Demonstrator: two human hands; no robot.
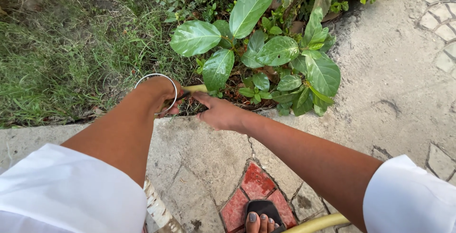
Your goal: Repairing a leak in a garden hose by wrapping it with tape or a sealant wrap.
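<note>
Hose end (pixel 194 89), yellowish, sits mid-frame at the pavement edge, just below the big-leaved plant (pixel 266 57). Left hand (pixel 159 95), w/ a silver bangle (pixel 156 79) on the wrist, is clenched round it; right hand (pixel 221 113) touches the tip w/ fingers out, grip unclear. More hose (pixel 318 223) curls at bottom centre by a sandalled foot (pixel 261 219) on red paving (pixel 254 185); grass (pixel 61 57) upper left

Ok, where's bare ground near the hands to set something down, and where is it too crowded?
Bare concrete paving lies right of the broad-leaved plant, and more lies below both hands down to the red tiles. It is crowded where the left hand and right hand meet at the yellow hose end, against leaves and grass.
</note>
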